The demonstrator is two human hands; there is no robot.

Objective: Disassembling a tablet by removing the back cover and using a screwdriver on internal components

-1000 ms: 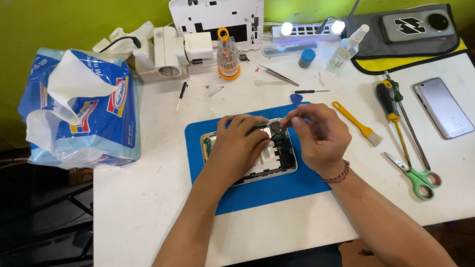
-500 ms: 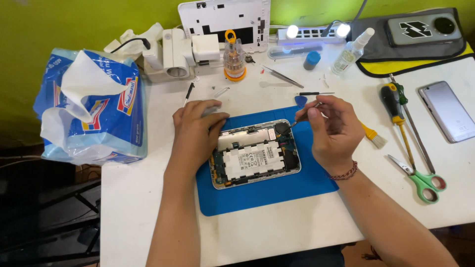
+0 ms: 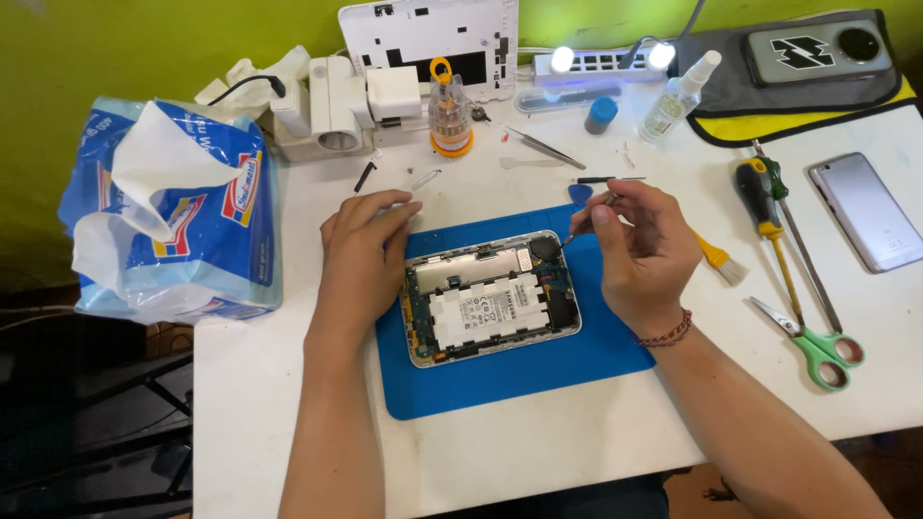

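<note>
Bench (image 3: pixel 538 452), near edge: bare strip in front of the blue mat (image 3: pixel 519 380), crossed only by the two forearms.
Left edge: tissue pack (image 3: pixel 173 216) fills it; narrow bare lane between pack and left hand (image 3: pixel 361 255).
Far edge: crowded with charger block (image 3: pixel 336 106), screwdriver set (image 3: pixel 450 117), white back cover (image 3: pixel 428 43), spray bottle (image 3: pixel 678 96), tweezers (image 3: pixel 543 147).
Right side: screwdrivers (image 3: pixel 769 216), scissors (image 3: pixel 812 341), phone (image 3: pixel 865 211); brush (image 3: pixel 721 261) just beside right hand (image 3: pixel 639 255).
Near right corner: open.
</note>
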